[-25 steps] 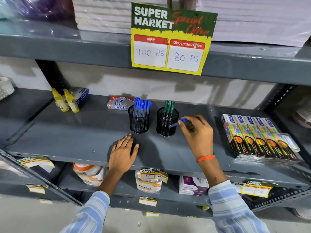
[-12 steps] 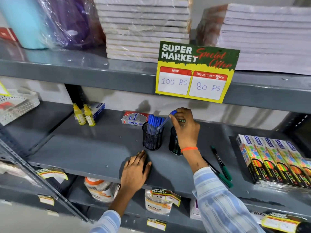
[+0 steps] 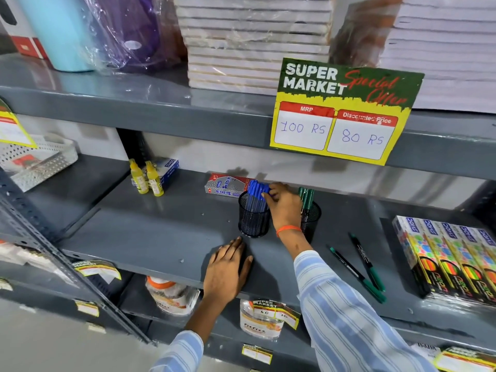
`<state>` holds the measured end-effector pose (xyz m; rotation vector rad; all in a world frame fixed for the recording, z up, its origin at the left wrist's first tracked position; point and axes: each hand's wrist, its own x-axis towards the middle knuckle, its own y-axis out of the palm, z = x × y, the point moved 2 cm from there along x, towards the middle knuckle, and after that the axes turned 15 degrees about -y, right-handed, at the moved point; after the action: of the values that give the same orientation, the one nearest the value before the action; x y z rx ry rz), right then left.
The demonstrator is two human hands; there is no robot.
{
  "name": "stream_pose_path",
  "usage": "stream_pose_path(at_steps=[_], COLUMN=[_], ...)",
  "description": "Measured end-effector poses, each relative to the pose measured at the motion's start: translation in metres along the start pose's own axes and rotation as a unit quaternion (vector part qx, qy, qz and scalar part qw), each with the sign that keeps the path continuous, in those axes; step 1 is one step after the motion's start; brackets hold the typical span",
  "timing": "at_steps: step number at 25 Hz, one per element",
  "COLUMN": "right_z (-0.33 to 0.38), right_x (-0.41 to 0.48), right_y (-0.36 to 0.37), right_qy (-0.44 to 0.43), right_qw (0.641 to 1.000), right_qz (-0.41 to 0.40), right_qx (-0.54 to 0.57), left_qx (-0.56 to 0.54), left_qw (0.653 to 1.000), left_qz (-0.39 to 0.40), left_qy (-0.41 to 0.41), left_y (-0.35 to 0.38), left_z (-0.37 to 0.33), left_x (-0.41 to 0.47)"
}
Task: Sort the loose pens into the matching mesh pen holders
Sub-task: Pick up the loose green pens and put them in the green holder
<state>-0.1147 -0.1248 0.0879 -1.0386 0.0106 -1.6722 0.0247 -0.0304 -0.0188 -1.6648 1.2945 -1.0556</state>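
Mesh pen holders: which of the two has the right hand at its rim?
The left holder, filled with blue pens. The right hand touches those pens' tops; the other holder, with green pens, sits partly hidden behind the wrist.

Your grey shelf is carrying two mesh holders, two loose green pens, glue bottles, boxes, your left hand.
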Motion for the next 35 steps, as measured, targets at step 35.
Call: stream_pose_path(at_steps=[35], right_z=[-0.077], right_x=[-0.129], right_y=[-0.111], right_qy=[-0.02], right_qw=[0.931], right_qz=[0.347], right_qx=[-0.111], left_qx=[-0.016], left_qw=[1.0], left_qz=[0.0], left_qy=[0.006], left_y=[0.006], left_z=[0.003], left_x=[0.0])
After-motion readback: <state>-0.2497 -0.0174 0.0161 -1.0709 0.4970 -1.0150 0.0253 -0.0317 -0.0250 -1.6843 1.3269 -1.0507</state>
